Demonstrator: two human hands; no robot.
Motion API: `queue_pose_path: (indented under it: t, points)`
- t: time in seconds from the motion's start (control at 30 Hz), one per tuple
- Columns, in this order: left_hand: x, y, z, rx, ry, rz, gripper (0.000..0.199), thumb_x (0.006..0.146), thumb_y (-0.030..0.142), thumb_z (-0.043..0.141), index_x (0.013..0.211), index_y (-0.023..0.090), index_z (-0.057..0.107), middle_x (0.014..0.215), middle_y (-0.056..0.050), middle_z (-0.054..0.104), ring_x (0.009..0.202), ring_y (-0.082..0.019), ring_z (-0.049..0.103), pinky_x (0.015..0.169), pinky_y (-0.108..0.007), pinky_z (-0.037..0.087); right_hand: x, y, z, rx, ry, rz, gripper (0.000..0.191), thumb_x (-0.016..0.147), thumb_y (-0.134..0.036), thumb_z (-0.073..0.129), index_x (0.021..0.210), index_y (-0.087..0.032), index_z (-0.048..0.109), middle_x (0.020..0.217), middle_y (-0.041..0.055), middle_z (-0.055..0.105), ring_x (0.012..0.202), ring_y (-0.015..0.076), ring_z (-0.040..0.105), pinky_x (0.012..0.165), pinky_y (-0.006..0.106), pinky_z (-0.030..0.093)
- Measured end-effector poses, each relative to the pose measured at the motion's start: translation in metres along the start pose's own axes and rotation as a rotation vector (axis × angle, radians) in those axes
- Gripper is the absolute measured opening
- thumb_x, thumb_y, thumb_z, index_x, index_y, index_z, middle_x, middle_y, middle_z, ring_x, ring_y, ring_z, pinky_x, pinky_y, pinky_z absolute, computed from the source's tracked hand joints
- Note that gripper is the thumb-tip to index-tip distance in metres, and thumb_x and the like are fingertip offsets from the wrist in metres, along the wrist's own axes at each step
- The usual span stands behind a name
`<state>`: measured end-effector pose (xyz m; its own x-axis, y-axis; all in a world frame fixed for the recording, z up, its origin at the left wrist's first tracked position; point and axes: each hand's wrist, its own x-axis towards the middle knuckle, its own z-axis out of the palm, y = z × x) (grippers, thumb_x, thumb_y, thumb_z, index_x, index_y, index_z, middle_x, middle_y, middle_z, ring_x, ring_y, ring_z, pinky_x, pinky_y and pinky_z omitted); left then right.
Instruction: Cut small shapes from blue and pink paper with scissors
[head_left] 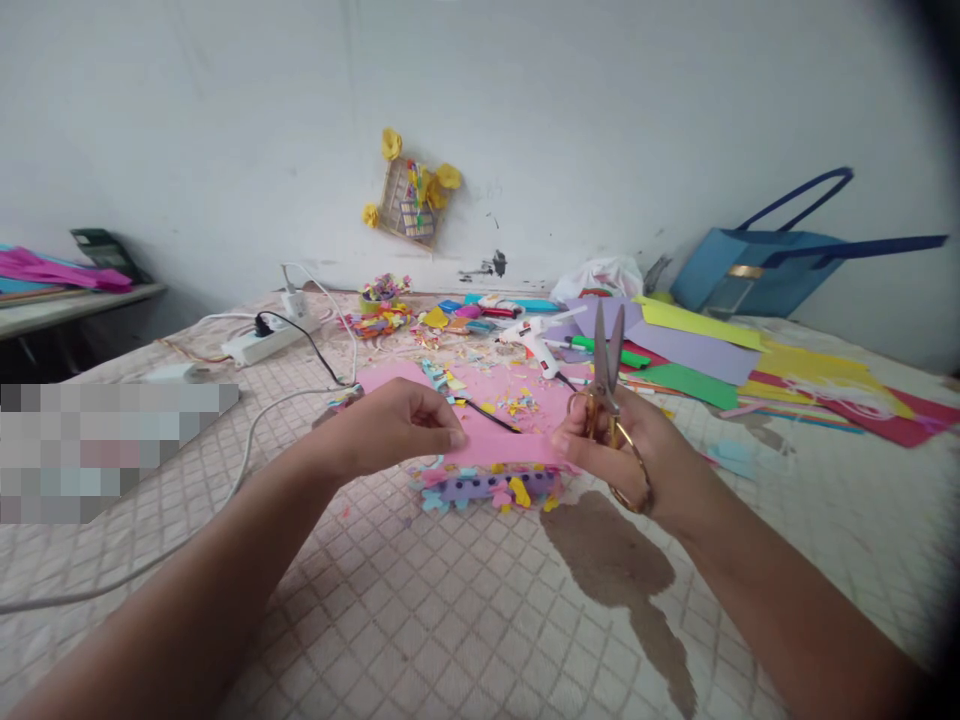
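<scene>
Between my two hands a strip of pink paper [499,449] is stretched out level. My left hand [397,425] pinches its left end between thumb and fingers. The right end is pinched by my right hand [611,450], which also carries gold-handled scissors [607,355], blades pointing up and slightly apart. Just below the strip lies a purple piece [491,488] with dark dots, edged with small pink, blue and yellow paper shapes. Behind the strip, a larger pink sheet [480,385] is strewn with paper scraps, and a black cord crosses it.
A white glue gun [536,345] rests behind my right hand. Coloured paper sheets [697,345] and a blue bag [757,265] are at the right. A white power strip [270,338] with cables stands at the left. A dark stain [607,550] marks the quilted cloth.
</scene>
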<state>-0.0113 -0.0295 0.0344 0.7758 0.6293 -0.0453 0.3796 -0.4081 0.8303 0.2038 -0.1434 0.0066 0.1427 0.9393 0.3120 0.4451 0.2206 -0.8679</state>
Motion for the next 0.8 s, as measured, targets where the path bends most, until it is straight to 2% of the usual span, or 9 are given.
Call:
queue_pose_path:
  t: [0.1, 0.27, 0.37, 0.47, 0.53, 0.63, 0.8]
  points:
    - [0.0, 0.0, -0.002, 0.05, 0.004, 0.014, 0.019, 0.07, 0.033, 0.063, 0.066, 0.014, 0.062, 0.065, 0.001, 0.058, 0.062, -0.011, 0.05, 0.059, -0.024, 0.04, 0.001, -0.001, 0.002, -0.033, 0.021, 0.055, 0.022, 0.069, -0.019, 0.066, 0.073, -0.02, 0.044, 0.063, -0.0048, 0.049, 0.055, 0.0098, 0.047, 0.052, 0.022, 0.037]
    - [-0.002, 0.004, 0.002, 0.124, 0.014, 0.084, 0.017, 0.072, 0.03, 0.059, 0.066, 0.014, 0.061, 0.066, 0.001, 0.058, 0.063, -0.01, 0.05, 0.06, -0.023, 0.04, 0.0, -0.003, 0.003, 0.0, -0.018, 0.044, 0.026, 0.066, -0.019, 0.069, 0.081, -0.02, 0.048, 0.084, 0.0017, 0.062, 0.076, 0.016, 0.058, 0.067, 0.027, 0.044]
    - [-0.004, 0.01, 0.013, 0.175, -0.025, 0.115, 0.013, 0.072, 0.025, 0.056, 0.066, 0.014, 0.06, 0.064, 0.002, 0.057, 0.061, -0.01, 0.05, 0.058, -0.022, 0.039, -0.003, -0.007, 0.005, -0.024, -0.088, 0.051, 0.02, 0.071, -0.021, 0.066, 0.08, -0.02, 0.049, 0.077, 0.0001, 0.06, 0.069, 0.014, 0.056, 0.063, 0.026, 0.044]
    - [-0.003, 0.014, 0.024, 0.22, -0.059, 0.105, 0.012, 0.072, 0.022, 0.054, 0.068, 0.014, 0.061, 0.063, 0.002, 0.056, 0.059, -0.009, 0.048, 0.055, -0.021, 0.037, -0.007, -0.012, 0.009, -0.061, -0.229, 0.082, 0.017, 0.074, -0.023, 0.062, 0.077, -0.02, 0.046, 0.071, -0.0015, 0.056, 0.062, 0.012, 0.052, 0.056, 0.024, 0.041]
    - [-0.003, 0.014, 0.028, 0.236, -0.064, 0.101, 0.012, 0.071, 0.022, 0.053, 0.069, 0.014, 0.061, 0.064, 0.001, 0.057, 0.059, -0.01, 0.049, 0.055, -0.021, 0.037, -0.009, -0.014, 0.011, -0.106, -0.258, 0.082, 0.017, 0.075, -0.023, 0.061, 0.075, -0.02, 0.044, 0.069, -0.0022, 0.053, 0.062, 0.0119, 0.05, 0.055, 0.024, 0.04]
    - [-0.002, 0.011, 0.027, 0.232, -0.05, 0.117, 0.011, 0.071, 0.021, 0.052, 0.066, 0.014, 0.059, 0.063, 0.002, 0.055, 0.06, -0.01, 0.048, 0.057, -0.022, 0.038, -0.009, -0.015, 0.012, -0.143, -0.248, 0.067, 0.018, 0.076, -0.022, 0.058, 0.073, -0.02, 0.04, 0.067, -0.0034, 0.049, 0.061, 0.0116, 0.048, 0.055, 0.023, 0.038]
    - [-0.001, 0.009, 0.012, 0.179, 0.009, 0.09, 0.012, 0.07, 0.022, 0.052, 0.062, 0.015, 0.056, 0.061, 0.002, 0.054, 0.06, -0.01, 0.048, 0.057, -0.022, 0.038, -0.006, -0.015, 0.005, -0.133, -0.201, 0.083, 0.02, 0.074, -0.021, 0.06, 0.075, -0.02, 0.04, 0.067, -0.0043, 0.046, 0.059, 0.0102, 0.045, 0.053, 0.022, 0.037]
